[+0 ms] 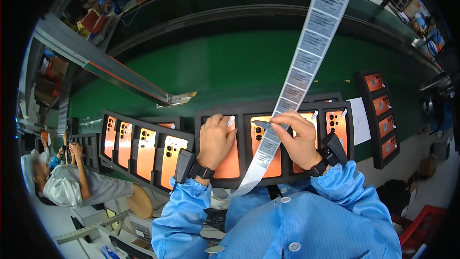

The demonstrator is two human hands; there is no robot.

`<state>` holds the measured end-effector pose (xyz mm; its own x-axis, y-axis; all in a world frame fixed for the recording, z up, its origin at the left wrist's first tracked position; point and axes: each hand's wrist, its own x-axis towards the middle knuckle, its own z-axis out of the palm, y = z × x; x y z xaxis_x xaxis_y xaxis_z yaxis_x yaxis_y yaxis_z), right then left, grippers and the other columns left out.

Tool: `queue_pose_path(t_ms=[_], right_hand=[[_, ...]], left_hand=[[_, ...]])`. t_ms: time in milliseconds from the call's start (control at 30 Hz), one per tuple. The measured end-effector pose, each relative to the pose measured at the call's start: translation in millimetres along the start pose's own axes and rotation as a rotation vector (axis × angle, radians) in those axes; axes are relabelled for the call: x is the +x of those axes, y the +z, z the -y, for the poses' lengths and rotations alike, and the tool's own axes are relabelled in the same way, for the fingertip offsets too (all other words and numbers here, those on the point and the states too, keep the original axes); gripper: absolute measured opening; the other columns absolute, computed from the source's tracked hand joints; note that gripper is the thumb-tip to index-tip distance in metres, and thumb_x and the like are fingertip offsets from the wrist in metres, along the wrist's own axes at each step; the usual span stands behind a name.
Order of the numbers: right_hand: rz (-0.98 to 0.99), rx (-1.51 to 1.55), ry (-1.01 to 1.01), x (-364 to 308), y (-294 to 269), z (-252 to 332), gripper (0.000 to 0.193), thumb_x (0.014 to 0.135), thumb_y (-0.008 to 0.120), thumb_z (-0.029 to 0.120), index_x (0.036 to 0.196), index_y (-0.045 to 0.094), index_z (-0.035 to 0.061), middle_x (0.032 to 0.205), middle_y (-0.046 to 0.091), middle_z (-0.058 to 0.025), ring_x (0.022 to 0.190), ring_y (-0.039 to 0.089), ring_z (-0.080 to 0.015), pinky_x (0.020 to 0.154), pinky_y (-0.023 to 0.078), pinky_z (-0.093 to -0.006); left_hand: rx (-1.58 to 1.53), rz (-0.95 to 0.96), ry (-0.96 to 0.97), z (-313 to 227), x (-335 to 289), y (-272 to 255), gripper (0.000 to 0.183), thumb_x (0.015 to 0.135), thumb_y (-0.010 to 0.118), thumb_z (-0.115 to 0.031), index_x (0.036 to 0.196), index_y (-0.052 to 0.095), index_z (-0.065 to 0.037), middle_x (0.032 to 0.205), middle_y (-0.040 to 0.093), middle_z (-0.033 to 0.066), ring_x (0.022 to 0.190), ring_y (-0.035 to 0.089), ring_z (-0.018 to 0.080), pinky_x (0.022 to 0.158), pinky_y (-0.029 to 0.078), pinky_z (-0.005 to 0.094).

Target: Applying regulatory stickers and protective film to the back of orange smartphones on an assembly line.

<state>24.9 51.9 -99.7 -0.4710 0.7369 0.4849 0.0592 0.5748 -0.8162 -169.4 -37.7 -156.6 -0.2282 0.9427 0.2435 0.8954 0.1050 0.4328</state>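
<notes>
My left hand (215, 140) lies over an orange phone (228, 164) in a black foam tray (239, 183), its fingers laid on the phone's upper part and hiding its cameras. Over the same tray, my right hand (301, 139) is closed in a pinch on a small grey label (260, 123), seen edge-on at the fingertips. A long strip of printed labels (306, 57) runs from the far edge down past these fingers and across another orange phone (258, 140). More orange phones (336, 125) lie in the tray's right slots, one partly behind my right hand.
Another tray of orange phones (145, 149) slants at the left, and one more tray (379, 120) stands at the right beside a white paper (358, 121). A metal post (110, 69) crosses the green bench (215, 67). A co-worker (72, 182) sits far left.
</notes>
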Motion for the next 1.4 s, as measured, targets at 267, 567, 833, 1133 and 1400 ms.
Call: queue_pose_path(t_ms=[267,567,833,1133,1400], right_hand=[[0.084,0.037,0.082,-9.3,8.4,-2.3,0.012,0.076,0.067,-0.002,0.088,0.066,-0.0008,0.086,0.067,-0.0106,0.078,0.063,-0.0220,0.068,0.049,-0.0297],[0.197,0.237,0.117,-1.7,30.6,15.3,0.014,0.081,0.066,0.003,0.096,0.066,0.0007,0.097,0.065,-0.0084,0.081,0.062,-0.0172,0.064,0.048,-0.0259],[0.148,0.207,0.218,-0.1,44.6,2.8,0.012,0.083,0.064,0.004,0.094,0.066,-0.0011,0.086,0.064,-0.0102,0.073,0.061,-0.0171,0.062,0.047,-0.0266],[0.069,0.351,0.416,0.5,59.1,-30.6,0.012,0.085,0.064,0.006,0.093,0.064,-0.0032,0.082,0.065,-0.0065,0.069,0.060,-0.0088,0.061,0.048,-0.0212],[0.126,0.375,0.517,-1.1,72.4,-53.7,0.014,0.086,0.064,0.009,0.093,0.063,-0.0027,0.079,0.066,-0.0042,0.072,0.060,-0.0073,0.065,0.048,-0.0217]], left_hand=[[0.181,-0.003,-0.078,-6.0,-4.7,9.2,0.047,0.067,0.074,-0.020,0.109,0.057,-0.008,0.108,0.049,0.0091,0.106,0.046,0.0273,0.086,0.033,0.0416],[0.250,-0.037,0.033,-1.6,-6.7,10.9,0.045,0.068,0.071,-0.017,0.110,0.058,-0.010,0.103,0.051,0.0088,0.099,0.049,0.0265,0.082,0.033,0.0427],[0.045,-0.164,-0.079,1.4,-2.4,27.6,0.019,0.073,0.065,-0.008,0.092,0.068,-0.010,0.095,0.054,0.0043,0.092,0.050,0.0233,0.081,0.033,0.0409],[-0.189,-0.286,0.033,16.7,-6.1,24.4,0.012,0.074,0.065,-0.004,0.086,0.064,-0.005,0.095,0.061,0.0081,0.093,0.056,0.0273,0.082,0.038,0.0390],[-0.135,-0.184,0.116,21.7,-28.8,6.4,0.017,0.076,0.065,-0.002,0.093,0.062,-0.002,0.101,0.062,0.0124,0.092,0.058,0.0313,0.082,0.043,0.0402]])
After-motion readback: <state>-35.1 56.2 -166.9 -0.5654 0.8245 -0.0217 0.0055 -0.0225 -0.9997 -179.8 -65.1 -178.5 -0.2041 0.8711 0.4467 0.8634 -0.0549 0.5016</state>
